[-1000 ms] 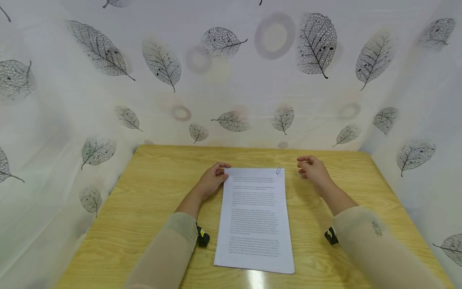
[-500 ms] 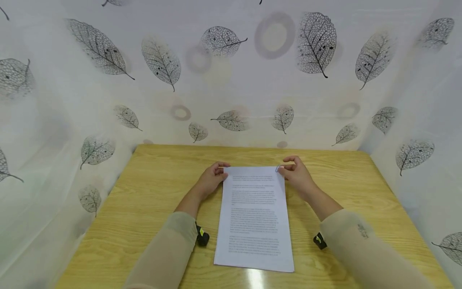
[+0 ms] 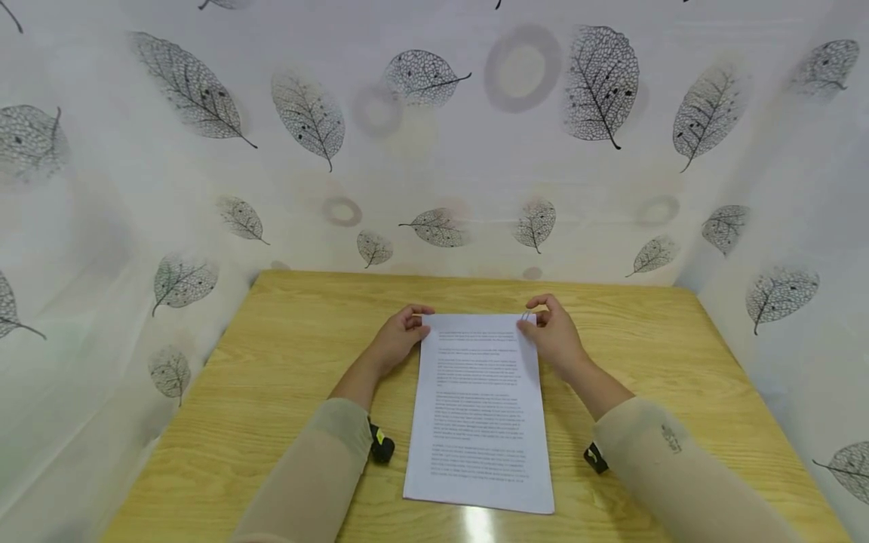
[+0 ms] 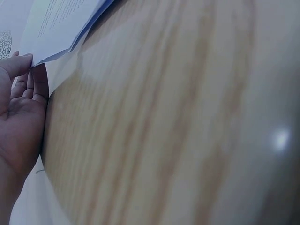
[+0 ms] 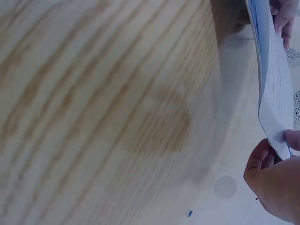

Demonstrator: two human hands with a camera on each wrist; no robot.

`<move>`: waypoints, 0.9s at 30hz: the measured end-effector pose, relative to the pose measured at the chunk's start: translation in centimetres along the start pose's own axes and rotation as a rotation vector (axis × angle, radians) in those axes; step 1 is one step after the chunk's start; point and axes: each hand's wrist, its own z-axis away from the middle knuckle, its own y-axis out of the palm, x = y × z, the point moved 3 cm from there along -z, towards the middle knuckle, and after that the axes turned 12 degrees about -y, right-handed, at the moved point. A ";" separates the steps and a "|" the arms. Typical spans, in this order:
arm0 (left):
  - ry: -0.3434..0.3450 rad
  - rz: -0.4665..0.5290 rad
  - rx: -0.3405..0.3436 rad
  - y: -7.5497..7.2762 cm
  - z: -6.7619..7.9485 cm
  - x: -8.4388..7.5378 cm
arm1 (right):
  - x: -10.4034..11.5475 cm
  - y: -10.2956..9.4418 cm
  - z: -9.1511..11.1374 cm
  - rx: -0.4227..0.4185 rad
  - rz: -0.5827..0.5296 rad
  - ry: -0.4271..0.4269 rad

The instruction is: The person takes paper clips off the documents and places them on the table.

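Note:
A stack of printed white paper sheets (image 3: 479, 415) lies lengthwise on the table in the head view. My left hand (image 3: 398, 338) pinches its far left corner; in the left wrist view the thumb (image 4: 21, 63) is on the printed face and the fingers are behind. At the far right corner, my right hand (image 3: 560, 335) pinches the sheets beside a small paper clip (image 3: 526, 317), which the fingers partly cover. Seen from the right wrist, the sheets (image 5: 276, 96) bend up off the wood near that corner, thumb on top and fingers underneath.
The wooden table (image 3: 285, 362) reaches out on both sides of the paper. A pale curtain printed with leaves (image 3: 434, 151) hangs behind it and at both sides. Small black devices (image 3: 382, 446) sit under both sleeves, near the tabletop. Light glares at the front.
My right hand has come left from beside the paper to its far right corner and now grips it at the clip. The left hand stays at the far left corner.

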 end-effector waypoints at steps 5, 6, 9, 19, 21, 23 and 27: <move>0.000 -0.008 0.000 0.0 0.0 -0.1 | 0.4 0.0 0.4 -0.033 0.147 -0.095; -0.001 -0.007 0.000 0.0 0.0 0.0 | 0.5 0.1 0.5 -0.041 0.175 -0.114; -0.002 -0.010 0.001 -0.1 0.0 0.0 | 0.7 0.1 0.7 -0.057 0.240 -0.144; 0.001 -0.029 -0.008 0.0 -0.1 0.1 | 0.7 -0.1 0.8 -0.012 0.258 -0.151; -0.001 -0.030 -0.010 0.0 -0.1 0.1 | 0.5 -0.3 0.8 0.006 0.251 -0.151; -0.002 -0.028 -0.009 0.0 -0.1 0.2 | 0.4 -0.4 0.8 0.023 0.245 -0.151; 0.005 -0.020 -0.006 0.0 -0.1 0.2 | 0.2 -0.7 0.9 0.042 0.246 -0.161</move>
